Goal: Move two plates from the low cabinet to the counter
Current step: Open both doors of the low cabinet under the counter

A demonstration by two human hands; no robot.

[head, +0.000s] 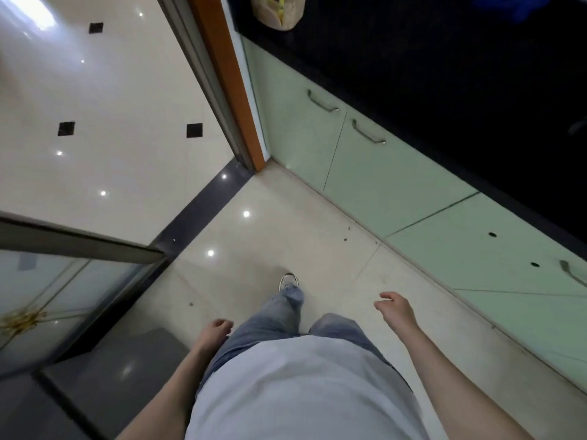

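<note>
Plates nowhere visible; low cabinet [394, 173] on the right, pale green doors all closed, metal handles [368, 132] near the top edge. Black counter [444, 90] above, with a tan bag [278, 9] at the far end. Left hand [217, 328] near the jeans [282, 315], fingers loosely curled, empty. Right hand [395, 308] over the tiled floor [317, 242], fingers relaxed and slightly apart, holding nothing. One shoe [288, 281] stepping forward.
</note>
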